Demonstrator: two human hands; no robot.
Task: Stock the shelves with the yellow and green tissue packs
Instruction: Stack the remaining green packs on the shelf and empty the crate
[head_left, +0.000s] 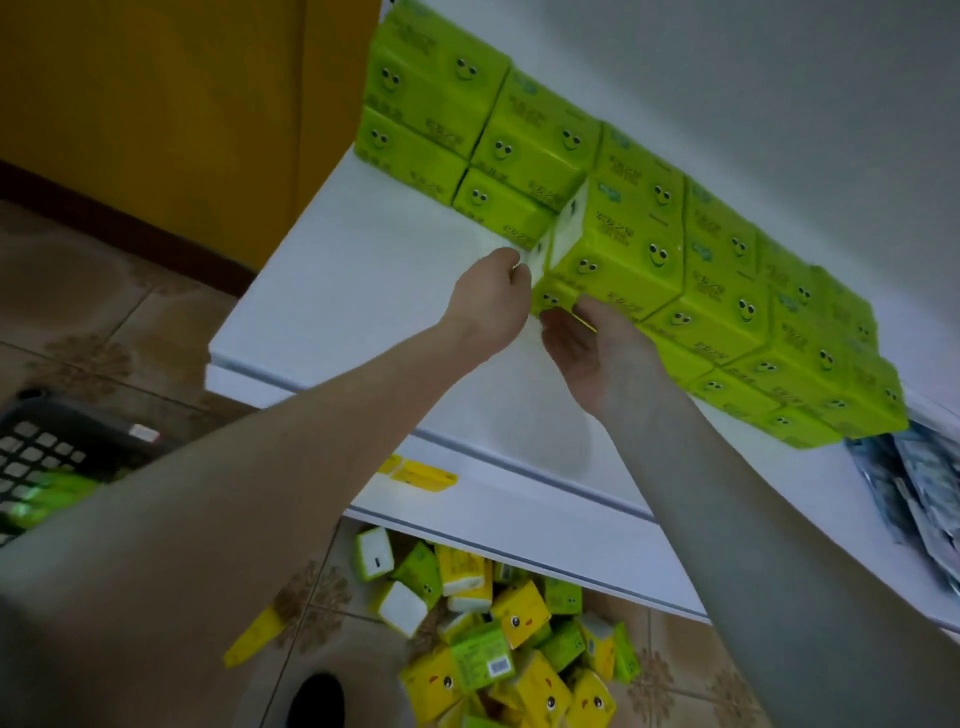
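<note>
Head view: green tissue packs (727, 291) stand stacked in a row along the back of the white shelf (337, 291), from 12 to 3 o'clock. At centre, the left hand (493, 299) curls against the white end of one green pack (618, 244); whether it grips cannot be told. The right hand (592, 353), palm up with fingers relaxed, touches the bottom pack (558, 299). Both forearms cross the shelf front. Loose yellow and green packs (519, 649) lie on the floor at 6 o'clock, a black basket (47, 447) at 9, blue-grey packets (924, 493) at 4.

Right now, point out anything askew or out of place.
One green pack by left hand and right hand sits twisted out of the row, white end showing. Loose yellow and green packs lie heaped on the floor under the shelf.
</note>
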